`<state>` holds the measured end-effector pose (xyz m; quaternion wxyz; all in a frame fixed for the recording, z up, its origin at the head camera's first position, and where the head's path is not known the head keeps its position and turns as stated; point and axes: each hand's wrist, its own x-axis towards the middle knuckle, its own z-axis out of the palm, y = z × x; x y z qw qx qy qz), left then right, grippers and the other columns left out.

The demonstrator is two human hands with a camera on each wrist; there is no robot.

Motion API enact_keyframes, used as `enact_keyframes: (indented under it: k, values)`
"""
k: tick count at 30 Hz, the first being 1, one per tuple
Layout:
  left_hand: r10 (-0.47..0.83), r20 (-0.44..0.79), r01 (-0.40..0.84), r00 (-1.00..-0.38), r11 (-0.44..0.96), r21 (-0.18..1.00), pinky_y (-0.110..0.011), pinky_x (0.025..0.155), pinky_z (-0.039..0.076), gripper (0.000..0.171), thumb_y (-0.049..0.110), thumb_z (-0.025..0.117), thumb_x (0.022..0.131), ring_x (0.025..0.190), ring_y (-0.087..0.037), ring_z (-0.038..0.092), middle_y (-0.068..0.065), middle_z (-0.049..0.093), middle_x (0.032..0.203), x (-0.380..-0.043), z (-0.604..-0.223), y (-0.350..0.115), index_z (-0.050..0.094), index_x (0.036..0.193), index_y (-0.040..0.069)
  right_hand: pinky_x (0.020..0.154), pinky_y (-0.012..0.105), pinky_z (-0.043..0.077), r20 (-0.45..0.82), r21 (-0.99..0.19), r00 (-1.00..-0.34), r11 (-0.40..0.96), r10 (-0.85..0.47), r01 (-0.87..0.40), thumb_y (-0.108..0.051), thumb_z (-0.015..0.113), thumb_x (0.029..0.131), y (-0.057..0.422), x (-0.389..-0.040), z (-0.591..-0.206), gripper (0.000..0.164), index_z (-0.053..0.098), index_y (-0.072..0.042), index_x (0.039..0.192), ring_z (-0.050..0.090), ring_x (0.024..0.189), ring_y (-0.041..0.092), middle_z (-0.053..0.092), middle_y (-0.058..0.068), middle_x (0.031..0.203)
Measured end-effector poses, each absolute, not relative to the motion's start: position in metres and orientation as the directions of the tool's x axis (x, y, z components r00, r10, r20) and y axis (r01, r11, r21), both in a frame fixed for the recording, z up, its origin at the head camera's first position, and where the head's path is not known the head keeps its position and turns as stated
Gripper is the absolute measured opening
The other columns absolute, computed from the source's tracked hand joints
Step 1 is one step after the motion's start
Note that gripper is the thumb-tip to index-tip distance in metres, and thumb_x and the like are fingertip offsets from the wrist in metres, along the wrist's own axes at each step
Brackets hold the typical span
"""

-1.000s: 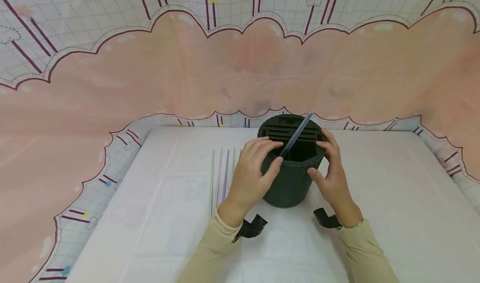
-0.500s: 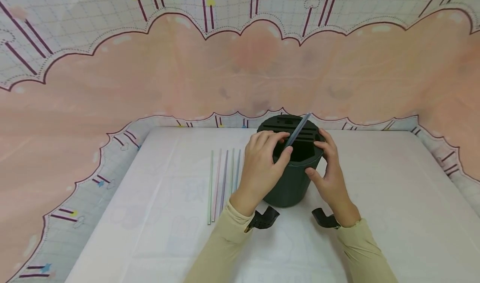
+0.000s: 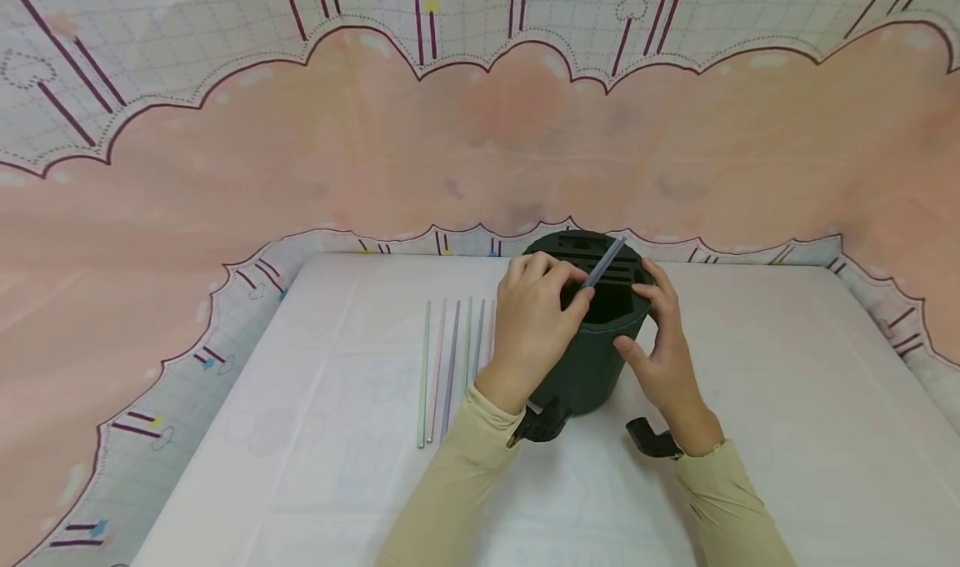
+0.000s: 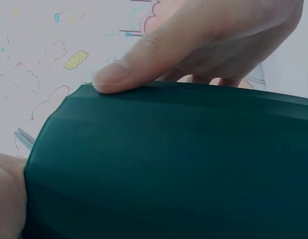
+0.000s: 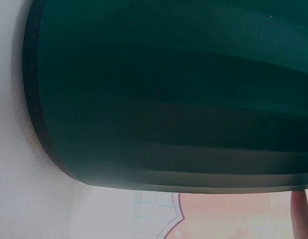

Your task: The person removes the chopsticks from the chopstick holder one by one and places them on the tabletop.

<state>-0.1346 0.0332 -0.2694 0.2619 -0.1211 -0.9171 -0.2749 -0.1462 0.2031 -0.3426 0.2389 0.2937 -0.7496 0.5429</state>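
A dark green bucket (image 3: 588, 371) stands on the white table, its top partly covered by a slotted section at the back, with an opening at the front. My left hand (image 3: 532, 321) is over the rim on the left, pinching a blue-grey straw (image 3: 606, 260) between thumb and fingertips. The straw slants up to the right above the opening; its lower end is hidden by the hand. My right hand (image 3: 663, 358) holds the bucket's right side, thumb on the front wall and fingers at the rim. The bucket wall (image 5: 169, 99) fills most of the right wrist view.
Several thin pastel straws (image 3: 451, 367) lie side by side on the table (image 3: 337, 434) left of the bucket, partly behind my left arm. A black wrist mount (image 3: 546, 422) on the left sleeve overlaps the bucket's base in the head view. Patterned cloth (image 3: 480, 158) hangs behind.
My left hand has moved right and slightly up along the rim, and the straw's top sits a little lower. The right hand keeps its place on the bucket.
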Motion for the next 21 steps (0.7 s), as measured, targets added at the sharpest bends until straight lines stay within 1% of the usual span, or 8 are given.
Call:
enact_keyframes:
  k: [4, 7, 12, 15, 19, 21]
  values:
    - [0.066, 0.564, 0.380, -0.823, 0.802, 0.460, -0.032, 0.087, 0.035, 0.014, 0.034, 0.065, 0.081, 0.099, -0.013, 0.042, 0.008, 0.055, 0.092, -0.132, -0.272, 0.032, 0.067, 0.087, 0.021, 0.101, 0.029, 0.026, 0.672, -0.674, -0.719, 0.254, -0.178, -0.694, -0.051, 0.056, 0.080, 0.205, -0.148, -0.348, 0.071, 0.036, -0.002, 0.128, 0.022, 0.130, 0.027, 0.017, 0.005, 0.146]
    - [0.058, 0.578, 0.396, -0.814, 0.783, 0.480, -0.033, 0.092, 0.034, 0.016, 0.035, 0.064, 0.081, 0.105, -0.013, 0.043, 0.008, 0.059, 0.091, -0.128, -0.275, 0.031, 0.066, 0.085, 0.020, 0.101, 0.029, 0.025, 0.678, -0.670, -0.714, 0.253, -0.175, -0.698, -0.050, 0.056, 0.081, 0.202, -0.142, -0.342, 0.071, 0.036, 0.001, 0.126, 0.022, 0.130, 0.028, 0.018, 0.009, 0.145]
    - [0.042, 0.593, 0.419, -0.804, 0.747, 0.516, -0.034, 0.095, 0.033, 0.019, 0.037, 0.061, 0.083, 0.112, -0.011, 0.043, 0.009, 0.064, 0.088, -0.124, -0.283, 0.029, 0.065, 0.083, 0.019, 0.101, 0.023, 0.025, 0.688, -0.664, -0.706, 0.248, -0.168, -0.706, -0.047, 0.054, 0.084, 0.195, -0.130, -0.330, 0.070, 0.035, 0.008, 0.123, 0.024, 0.128, 0.030, 0.019, 0.018, 0.143]
    - [0.035, 0.608, 0.439, -0.794, 0.724, 0.532, -0.034, 0.097, 0.032, 0.021, 0.038, 0.058, 0.085, 0.114, -0.011, 0.042, 0.008, 0.065, 0.089, -0.121, -0.288, 0.028, 0.066, 0.086, 0.018, 0.100, 0.023, 0.025, 0.688, -0.664, -0.705, 0.244, -0.171, -0.707, -0.049, 0.054, 0.083, 0.196, -0.131, -0.335, 0.071, 0.035, 0.007, 0.124, 0.024, 0.128, 0.030, 0.019, 0.017, 0.143]
    - [0.029, 0.658, 0.498, -0.752, 0.680, 0.539, -0.033, 0.099, 0.030, 0.026, 0.035, 0.052, 0.090, 0.118, -0.010, 0.040, 0.006, 0.065, 0.089, -0.119, -0.294, 0.027, 0.068, 0.090, 0.015, 0.101, 0.026, 0.025, 0.704, -0.649, -0.688, 0.234, -0.177, -0.724, -0.048, 0.054, 0.084, 0.197, -0.134, -0.336, 0.071, 0.035, 0.007, 0.124, 0.023, 0.129, 0.031, 0.018, 0.017, 0.143]
    - [0.032, 0.689, 0.539, -0.724, 0.650, 0.536, -0.032, 0.099, 0.029, 0.027, 0.033, 0.050, 0.091, 0.119, -0.012, 0.040, 0.005, 0.064, 0.088, -0.118, -0.296, 0.027, 0.068, 0.091, 0.014, 0.101, 0.025, 0.025, 0.712, -0.639, -0.679, 0.235, -0.178, -0.732, -0.047, 0.054, 0.084, 0.196, -0.132, -0.331, 0.071, 0.034, 0.009, 0.123, 0.023, 0.129, 0.031, 0.019, 0.019, 0.143]
